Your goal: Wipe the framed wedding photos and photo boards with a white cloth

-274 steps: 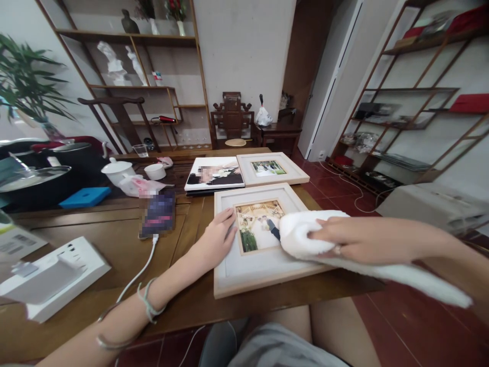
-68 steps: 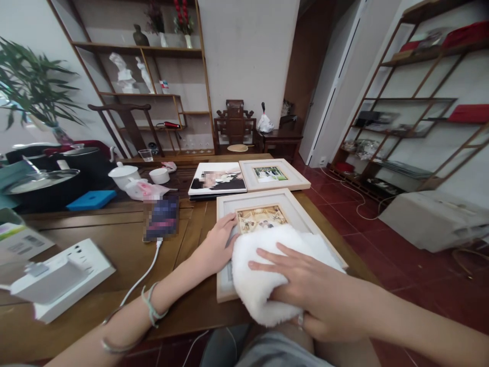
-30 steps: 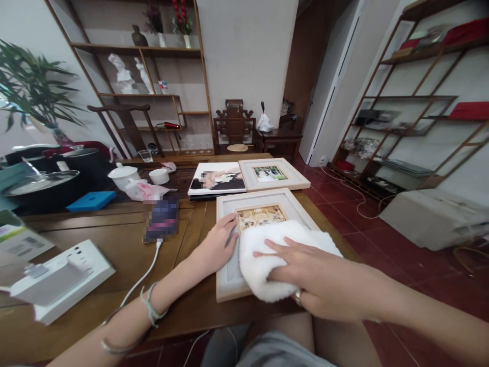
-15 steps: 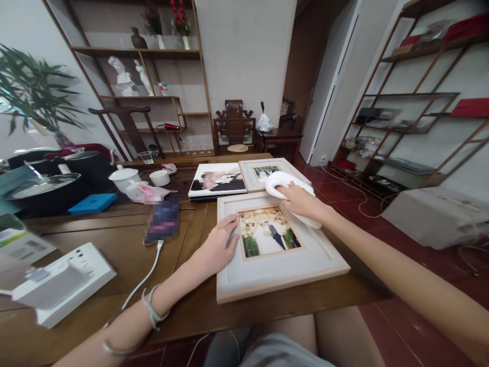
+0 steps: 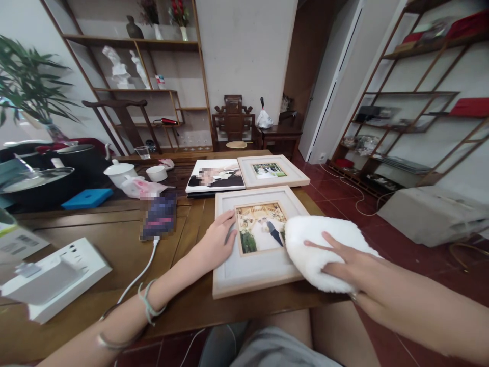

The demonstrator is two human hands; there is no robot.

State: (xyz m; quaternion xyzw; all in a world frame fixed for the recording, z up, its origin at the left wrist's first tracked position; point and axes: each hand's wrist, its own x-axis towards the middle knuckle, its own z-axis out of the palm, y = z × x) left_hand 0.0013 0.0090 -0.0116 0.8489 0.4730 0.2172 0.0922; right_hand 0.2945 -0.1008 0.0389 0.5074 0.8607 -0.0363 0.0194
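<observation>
You are bracing the near photo frame with your left hand; the frame is lying flat on the wooden table, close to the edge by your lap, its wedding photograph facing up. The fingers of that hand are resting nearly straight and close together across the frame's left border, the thumb standing a little apart; they are pressing on the frame and not closing around it. You are wearing a pale green cord bracelet on this wrist.

Your right hand is holding a fluffy white cloth at the frame's right side. Two fingers are spreading over the top of the cloth while the others are tucking into its fold; how tightly they are gripping, you cannot tell from here. The cloth is covering the frame's near right corner and reaching past its right border, just touching the photograph's right edge by the look of it.

Beyond the near photo frame, a second photo frame is lying flat, and a white-edged portrait panel is sitting beside that one. Left of the near photo frame, a phone is lying with a white cable plugged in; farther left, a white power strip is resting.
</observation>
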